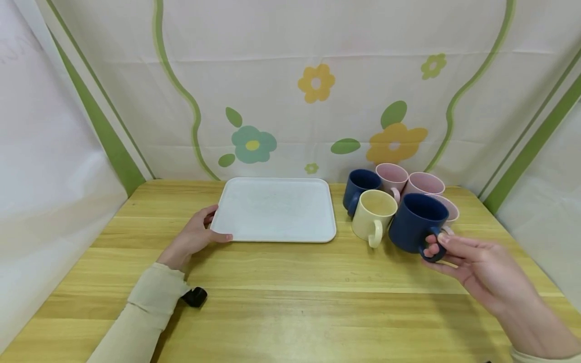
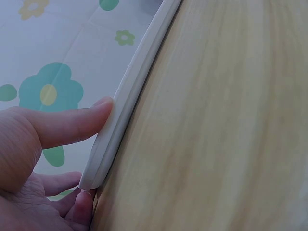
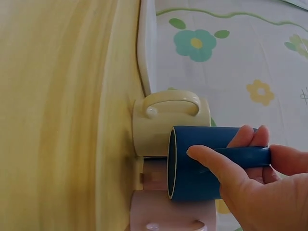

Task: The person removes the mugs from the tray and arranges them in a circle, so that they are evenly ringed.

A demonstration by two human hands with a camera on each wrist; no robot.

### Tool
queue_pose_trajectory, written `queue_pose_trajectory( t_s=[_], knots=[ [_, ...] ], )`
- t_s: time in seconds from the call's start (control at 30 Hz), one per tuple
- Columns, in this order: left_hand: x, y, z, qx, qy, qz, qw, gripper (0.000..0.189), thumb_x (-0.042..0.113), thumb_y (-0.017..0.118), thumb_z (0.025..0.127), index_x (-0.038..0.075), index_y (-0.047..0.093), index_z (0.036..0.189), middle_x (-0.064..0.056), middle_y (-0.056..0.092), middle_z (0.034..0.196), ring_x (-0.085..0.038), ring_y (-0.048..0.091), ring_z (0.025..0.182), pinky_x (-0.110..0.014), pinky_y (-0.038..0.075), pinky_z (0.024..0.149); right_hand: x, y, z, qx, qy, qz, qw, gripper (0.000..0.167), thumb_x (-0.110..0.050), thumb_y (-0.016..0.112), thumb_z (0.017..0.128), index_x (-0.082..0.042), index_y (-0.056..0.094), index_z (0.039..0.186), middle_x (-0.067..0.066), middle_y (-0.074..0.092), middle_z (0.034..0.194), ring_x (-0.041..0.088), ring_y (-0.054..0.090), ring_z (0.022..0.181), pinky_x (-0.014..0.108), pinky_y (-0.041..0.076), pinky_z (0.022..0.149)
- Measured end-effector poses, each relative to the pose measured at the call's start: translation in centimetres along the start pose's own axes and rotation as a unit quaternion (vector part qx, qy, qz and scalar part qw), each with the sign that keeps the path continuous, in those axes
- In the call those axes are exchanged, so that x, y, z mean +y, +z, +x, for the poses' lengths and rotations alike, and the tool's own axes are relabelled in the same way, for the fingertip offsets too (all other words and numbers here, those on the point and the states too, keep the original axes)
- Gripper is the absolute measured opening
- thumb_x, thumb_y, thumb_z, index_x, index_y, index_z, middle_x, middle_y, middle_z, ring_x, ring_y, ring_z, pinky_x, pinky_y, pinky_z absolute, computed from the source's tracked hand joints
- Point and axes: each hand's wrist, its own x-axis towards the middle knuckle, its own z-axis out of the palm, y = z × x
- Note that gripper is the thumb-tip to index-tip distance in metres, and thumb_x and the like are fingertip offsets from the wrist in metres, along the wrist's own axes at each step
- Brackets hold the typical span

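A dark blue mug hangs upright just off the table, in front of the pink mugs. My right hand grips it by the handle, thumb on top and fingers through the loop. In the right wrist view, the blue mug's base is apart from the wood. Beside it on the left stands a cream mug, handle toward me. A white rectangular tray lies flat on the table. My left hand holds its left end; in the left wrist view the thumb presses the rim and fingertips curl at its corner.
Behind the cream mug stands another dark blue mug. Pink mugs cluster at the back right, partly hidden by the held mug. A wooden table spreads in front, backed by a flower-printed curtain.
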Motion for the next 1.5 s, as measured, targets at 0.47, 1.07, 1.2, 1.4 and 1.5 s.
queue_pose_trajectory(
  t_s=[0.47,1.07,1.2,1.4,1.5],
  knots=[
    [0.0,0.1,0.0,0.002,-0.005,-0.001,1.0000,0.114,0.018,0.086,0.089,0.004,0.008,0.171,-0.025,0.019,0.175,-0.044,0.024,0.157,-0.059,0.025,0.129,1.8,-0.3,-0.5,0.039,0.036,-0.038,0.9979,0.040,0.005,0.039,0.111,0.000,0.079,0.111,0.009,0.080,0.109,0.021,0.078,0.098,0.043,0.064,0.093],
    [0.0,0.0,0.0,0.005,-0.007,0.006,0.9999,0.113,0.019,0.086,0.089,0.005,0.009,0.171,-0.024,0.020,0.175,-0.044,0.025,0.156,-0.059,0.026,0.129,2.0,-0.1,-0.4,0.067,0.111,-0.099,0.9866,0.037,0.000,0.045,0.112,-0.011,0.080,0.113,0.003,0.080,0.115,0.014,0.078,0.107,0.032,0.063,0.094],
    [-0.1,0.0,0.1,0.006,-0.006,0.007,0.9999,0.113,0.019,0.086,0.089,0.005,0.009,0.171,-0.024,0.020,0.175,-0.044,0.025,0.156,-0.059,0.026,0.129,2.1,-0.1,-0.1,0.066,0.114,-0.095,0.9868,0.037,0.001,0.045,0.112,-0.011,0.080,0.113,0.003,0.080,0.115,0.013,0.078,0.107,0.030,0.063,0.094],
    [-0.1,-0.1,0.0,0.009,-0.007,0.009,0.9999,0.113,0.018,0.086,0.088,0.005,0.010,0.171,-0.024,0.020,0.175,-0.044,0.025,0.156,-0.059,0.026,0.129,2.2,-0.4,0.0,0.058,0.113,-0.083,0.9884,0.038,0.002,0.044,0.111,-0.009,0.080,0.113,0.004,0.080,0.116,0.015,0.078,0.108,0.031,0.063,0.094],
    [-0.1,0.0,0.1,0.005,-0.005,0.011,0.9999,0.113,0.019,0.086,0.089,0.005,0.010,0.171,-0.026,0.022,0.173,-0.044,0.027,0.154,-0.059,0.027,0.128,2.2,-0.7,-0.1,0.049,0.108,-0.089,0.9890,0.037,0.002,0.044,0.111,-0.008,0.079,0.114,0.005,0.080,0.116,0.014,0.077,0.108,0.031,0.062,0.095]
  ],
)
